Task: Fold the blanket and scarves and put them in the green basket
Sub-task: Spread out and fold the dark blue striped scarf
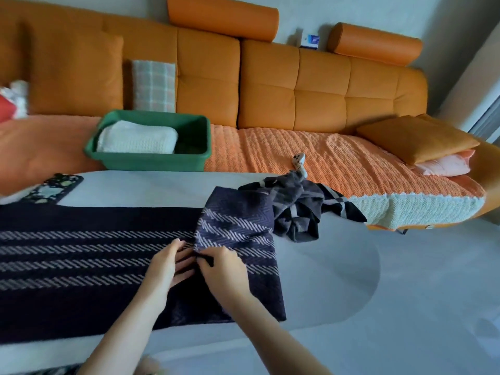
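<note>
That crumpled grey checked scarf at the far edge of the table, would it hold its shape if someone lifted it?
Probably not. The grey checked scarf lies in a loose, creased heap, so it looks floppy and would likely dangle and unfurl. It seems thin, so probably light. One corner already droops past the table edge, so a push might slide it off.

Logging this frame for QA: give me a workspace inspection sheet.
Surface: white table, rounded end at right, mostly bare there.
Job's things: dark striped scarf spread flat, right end folded over; crumpled grey plaid scarf at the far edge; green basket on the sofa, holding a folded white blanket.
Clutter: patterned phone on the table; remote control on the sofa cover.
Hands: left hand flat on the striped scarf; right hand pinching its folded edge.
Cables: nothing seen.
Surroundings: orange sofa, cushions, checked pillow.
</note>
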A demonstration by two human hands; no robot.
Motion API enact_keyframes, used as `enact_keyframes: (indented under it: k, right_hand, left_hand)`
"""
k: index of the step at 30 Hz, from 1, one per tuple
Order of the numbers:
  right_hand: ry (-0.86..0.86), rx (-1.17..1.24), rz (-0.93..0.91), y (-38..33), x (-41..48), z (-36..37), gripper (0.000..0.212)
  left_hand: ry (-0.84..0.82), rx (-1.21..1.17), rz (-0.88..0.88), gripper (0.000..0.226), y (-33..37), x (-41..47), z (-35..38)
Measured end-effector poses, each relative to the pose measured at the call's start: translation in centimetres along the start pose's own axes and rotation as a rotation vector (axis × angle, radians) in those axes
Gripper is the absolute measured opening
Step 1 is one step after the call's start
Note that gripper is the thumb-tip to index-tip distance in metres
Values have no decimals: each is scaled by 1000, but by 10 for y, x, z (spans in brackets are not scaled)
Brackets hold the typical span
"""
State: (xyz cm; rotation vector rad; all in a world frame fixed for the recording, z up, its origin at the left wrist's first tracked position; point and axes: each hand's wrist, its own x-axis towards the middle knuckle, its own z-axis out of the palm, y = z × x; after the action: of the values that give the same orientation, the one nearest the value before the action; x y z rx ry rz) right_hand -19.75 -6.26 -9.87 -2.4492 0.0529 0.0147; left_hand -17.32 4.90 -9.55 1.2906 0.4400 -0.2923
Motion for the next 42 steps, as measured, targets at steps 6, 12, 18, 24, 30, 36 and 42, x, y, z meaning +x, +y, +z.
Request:
enact_keyframes:
  k: [6, 12, 18, 24, 30, 36, 42]
  right_hand:
    - [-212, 98, 2, -7, 5, 17, 25]
    - [-92, -1, -13, 8, 85, -8, 29]
    - [-238, -254, -172, 4, 168, 5, 57]
    - [-403, -565, -452, -9, 199, 18, 46]
    - [-367, -542, -579, -14, 207, 16, 16]
    - [-105, -124, -693, -103, 209, 35, 12]
    - [-145, -66, -737, -205, 216, 112, 16]
  left_hand:
    - [122, 313, 156, 28, -18, 10, -58]
    - [132, 675, 251, 51, -36, 3, -54]
    - [121, 789, 248, 44, -42, -2, -46]
    - [98, 665, 269, 22, -45, -4, -59]
    - [51, 515, 286, 9, -39, -17, -61]
    - [227, 249, 363, 11, 10, -31, -109]
    - [549, 163, 488, 6, 46, -30, -214]
